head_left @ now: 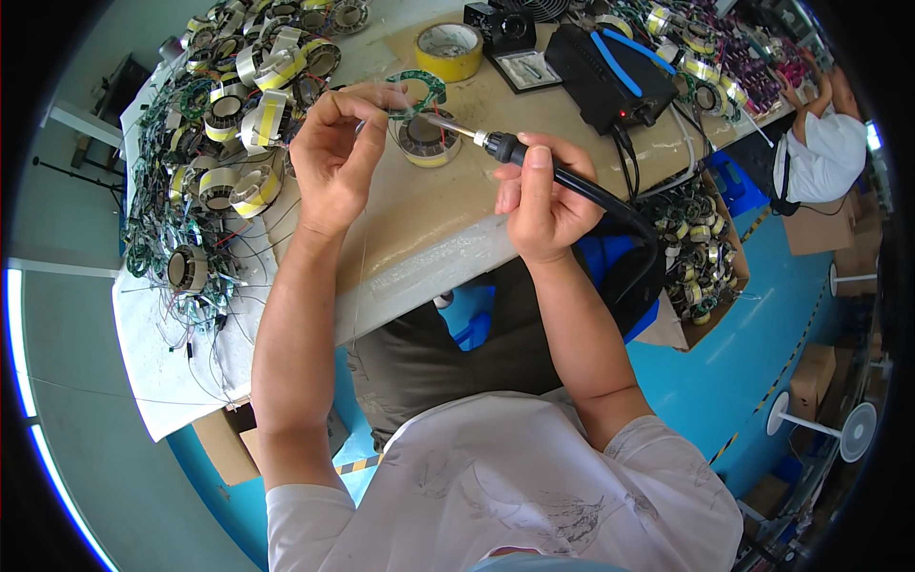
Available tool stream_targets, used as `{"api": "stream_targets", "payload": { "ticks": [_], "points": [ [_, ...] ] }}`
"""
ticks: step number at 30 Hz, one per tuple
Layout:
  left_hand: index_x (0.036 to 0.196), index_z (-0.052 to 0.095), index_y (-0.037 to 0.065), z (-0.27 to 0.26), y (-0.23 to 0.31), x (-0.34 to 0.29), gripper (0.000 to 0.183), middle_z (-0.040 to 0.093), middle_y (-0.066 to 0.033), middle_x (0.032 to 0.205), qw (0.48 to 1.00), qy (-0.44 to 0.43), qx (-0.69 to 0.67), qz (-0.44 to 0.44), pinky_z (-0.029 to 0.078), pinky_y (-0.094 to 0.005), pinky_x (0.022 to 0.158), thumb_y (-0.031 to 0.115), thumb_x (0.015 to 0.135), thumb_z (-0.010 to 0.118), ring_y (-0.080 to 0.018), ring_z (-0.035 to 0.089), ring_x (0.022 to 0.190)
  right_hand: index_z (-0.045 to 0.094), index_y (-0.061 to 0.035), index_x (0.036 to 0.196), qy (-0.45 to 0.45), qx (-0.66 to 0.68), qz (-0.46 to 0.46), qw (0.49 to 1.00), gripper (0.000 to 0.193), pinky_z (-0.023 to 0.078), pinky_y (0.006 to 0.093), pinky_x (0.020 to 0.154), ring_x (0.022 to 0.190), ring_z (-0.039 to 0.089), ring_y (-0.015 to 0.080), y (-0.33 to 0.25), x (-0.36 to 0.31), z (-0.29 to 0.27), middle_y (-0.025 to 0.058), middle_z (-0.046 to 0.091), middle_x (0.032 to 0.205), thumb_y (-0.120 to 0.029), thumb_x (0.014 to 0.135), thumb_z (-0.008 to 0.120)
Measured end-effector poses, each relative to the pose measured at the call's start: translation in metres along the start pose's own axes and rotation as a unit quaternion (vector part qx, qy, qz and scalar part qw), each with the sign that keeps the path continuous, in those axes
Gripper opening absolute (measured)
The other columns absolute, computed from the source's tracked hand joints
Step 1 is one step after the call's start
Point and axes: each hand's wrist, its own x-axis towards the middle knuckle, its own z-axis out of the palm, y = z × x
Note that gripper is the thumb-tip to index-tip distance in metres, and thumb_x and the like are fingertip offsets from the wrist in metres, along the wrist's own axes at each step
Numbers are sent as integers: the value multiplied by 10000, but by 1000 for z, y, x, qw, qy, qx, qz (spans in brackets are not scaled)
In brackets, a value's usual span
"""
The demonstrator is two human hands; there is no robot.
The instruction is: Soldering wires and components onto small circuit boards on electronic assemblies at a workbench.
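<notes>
My right hand [551, 195] is wrapped round the black handle of a soldering iron [510, 151]. Its metal tip points left, at the lower edge of a green ring-shaped circuit board [431, 84]; whether it touches I cannot tell. My left hand [338, 153] pinches the board's left side between thumb and fingers. Just below the board, a motor stator [427, 143] with a yellow band rests on the bench. Thin wires run between the board and the stator area, too fine to follow.
Piled stators [253, 124] with wires cover the bench's left side. Behind the board stands a yellow tape roll [448, 52]. A black soldering station [610, 81] carries blue-handled pliers [624, 65]. More stators fill a cardboard box [729, 286] at right. Another person [824, 157] sits far right.
</notes>
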Motion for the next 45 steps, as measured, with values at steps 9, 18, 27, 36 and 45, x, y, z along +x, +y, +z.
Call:
{"api": "stream_targets", "payload": {
  "ticks": [9,18,27,36,45],
  "points": [
    [1018,568,-2,0,2,1,108,682,-201,1135,999,-16,35,26,457,-412,1034,-73,939,550,-290,608,1187,621,3,1050,-6,-1,-3,1000,110,368,165,430,455,467,-3,0,0,0,48,663,675,-56,959,641],
    [1020,546,8,3,3,2,99,684,-199,1133,1000,-3,11,9,452,-411,1037,-60,948,549,-289,605,1187,599,10,1086,42,87,57,994,143,368,199,408,426,471,39,0,15,1,98,673,734,-78,977,622],
    [982,557,-6,5,7,-1,51,688,-175,1104,1000,20,6,-9,450,-398,1029,-35,942,570,-266,613,1151,684,-78,1185,-227,-382,-132,886,290,525,419,698,823,657,350,26,84,-4,155,645,911,-120,898,693],
    [993,567,7,6,5,0,34,685,-179,1118,1000,14,18,1,453,-399,1025,-15,975,549,-261,601,1173,692,-88,1132,-193,-281,-158,927,254,525,409,696,822,678,336,10,77,10,142,711,896,-20,888,682],
    [1024,571,-29,8,6,-2,90,658,-135,1126,998,44,-10,-39,450,-343,996,-40,937,588,-189,605,1063,692,-72,1027,-262,-212,-271,902,322,468,364,640,685,599,272,-8,72,46,82,679,823,79,746,729]
  ]
}}
